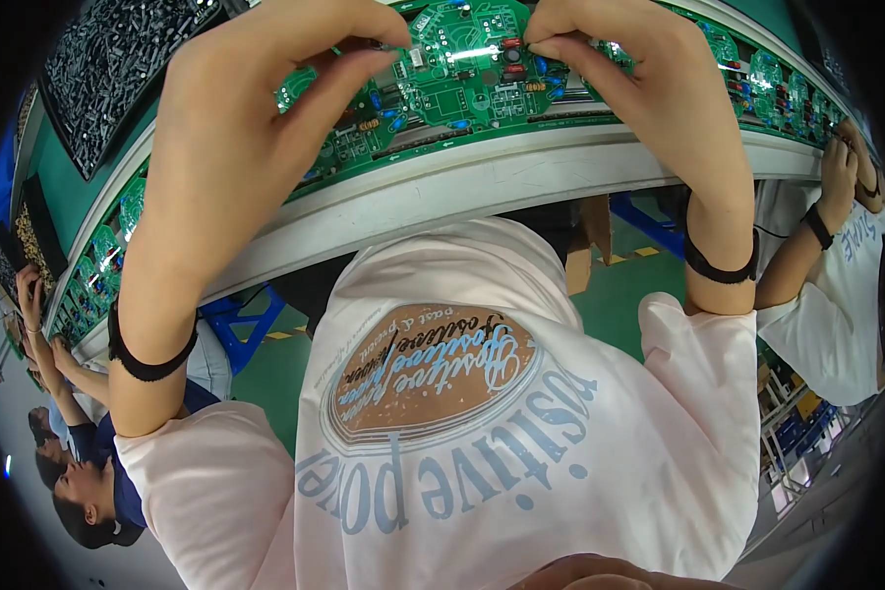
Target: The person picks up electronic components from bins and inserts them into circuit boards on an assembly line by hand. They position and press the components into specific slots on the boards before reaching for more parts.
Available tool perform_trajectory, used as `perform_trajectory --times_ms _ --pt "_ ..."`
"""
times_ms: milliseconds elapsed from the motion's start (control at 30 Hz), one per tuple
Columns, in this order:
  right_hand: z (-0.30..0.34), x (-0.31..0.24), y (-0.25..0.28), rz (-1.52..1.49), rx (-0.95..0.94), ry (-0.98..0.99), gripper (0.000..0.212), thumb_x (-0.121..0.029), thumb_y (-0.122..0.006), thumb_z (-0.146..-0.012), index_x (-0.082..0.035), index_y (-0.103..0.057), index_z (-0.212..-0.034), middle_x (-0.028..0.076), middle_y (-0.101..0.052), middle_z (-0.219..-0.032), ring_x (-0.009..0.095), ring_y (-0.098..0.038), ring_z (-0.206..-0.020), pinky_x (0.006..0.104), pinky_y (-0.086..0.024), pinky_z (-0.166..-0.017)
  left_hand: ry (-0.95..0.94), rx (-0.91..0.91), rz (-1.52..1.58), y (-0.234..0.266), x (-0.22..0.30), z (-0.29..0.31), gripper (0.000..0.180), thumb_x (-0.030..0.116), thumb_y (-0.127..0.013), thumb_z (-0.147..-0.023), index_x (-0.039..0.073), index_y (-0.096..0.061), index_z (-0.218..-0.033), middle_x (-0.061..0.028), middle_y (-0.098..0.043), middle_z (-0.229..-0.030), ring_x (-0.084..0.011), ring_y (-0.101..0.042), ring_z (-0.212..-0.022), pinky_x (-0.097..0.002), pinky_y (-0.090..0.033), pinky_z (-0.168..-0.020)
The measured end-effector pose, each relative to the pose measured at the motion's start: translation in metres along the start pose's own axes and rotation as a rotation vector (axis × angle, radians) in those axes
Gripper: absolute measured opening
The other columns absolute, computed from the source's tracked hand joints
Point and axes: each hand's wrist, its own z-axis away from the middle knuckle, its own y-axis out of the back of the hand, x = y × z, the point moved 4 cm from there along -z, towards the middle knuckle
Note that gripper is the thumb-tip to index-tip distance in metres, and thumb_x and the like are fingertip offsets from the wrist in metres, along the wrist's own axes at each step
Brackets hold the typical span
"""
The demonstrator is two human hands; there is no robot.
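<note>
Head view: could knock small, glossy red components (513,70) askew, in my judgement — from bare left hand (231,108) and bare right hand (649,74) poised so close over a crowded face. Thumb and forefinger drawn together on each; cannot tell whether gripping any part. Between both hands, just beyond long white metal rail (413,189): glossy green printed circuit board (447,102) — face up, glare-streaked, dotted with rounded blue components (542,65).
</note>
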Motion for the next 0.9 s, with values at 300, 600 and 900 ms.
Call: perform_trajectory --times_ms 300,600,900 --pt "0.004 0.002 0.000 -0.114 0.076 -0.044 0.010 0.002 -0.072 -0.086 0.000 -0.067 -0.095 0.012 -0.066 -0.089 0.032 -0.065 -0.082 0.0371 -0.052 -0.070 0.325 0.076 0.083 0.007 0.014 -0.004 0.015 -0.003 -0.066 -0.096 -0.005 -0.070 -0.110 -0.0089 -0.068 -0.091 -0.0127 -0.063 -0.075 -0.0260 -0.051 -0.068" --pt "-0.021 -0.035 0.006 0.600 -0.455 -0.577 0.008 0.000 -0.069 -0.088 0.001 -0.066 -0.095 0.015 -0.067 -0.091 0.035 -0.066 -0.083 0.0406 -0.052 -0.070 0.299 0.109 0.420 0.003 -0.015 0.014 0.015 0.005 -0.063 -0.104 -0.003 -0.070 -0.114 -0.0043 -0.070 -0.100 -0.0079 -0.063 -0.083 -0.0219 -0.052 -0.075" --pt "-0.020 -0.039 0.004 0.687 -0.430 -0.633 0.008 0.000 -0.067 -0.088 0.001 -0.066 -0.095 0.016 -0.067 -0.091 0.038 -0.066 -0.081 0.0421 -0.052 -0.069 0.361 0.023 0.623 0.004 -0.023 0.025 0.021 0.012 -0.060 -0.107 -0.001 -0.070 -0.121 -0.0038 -0.069 -0.098 -0.0061 -0.063 -0.080 -0.0206 -0.052 -0.073"
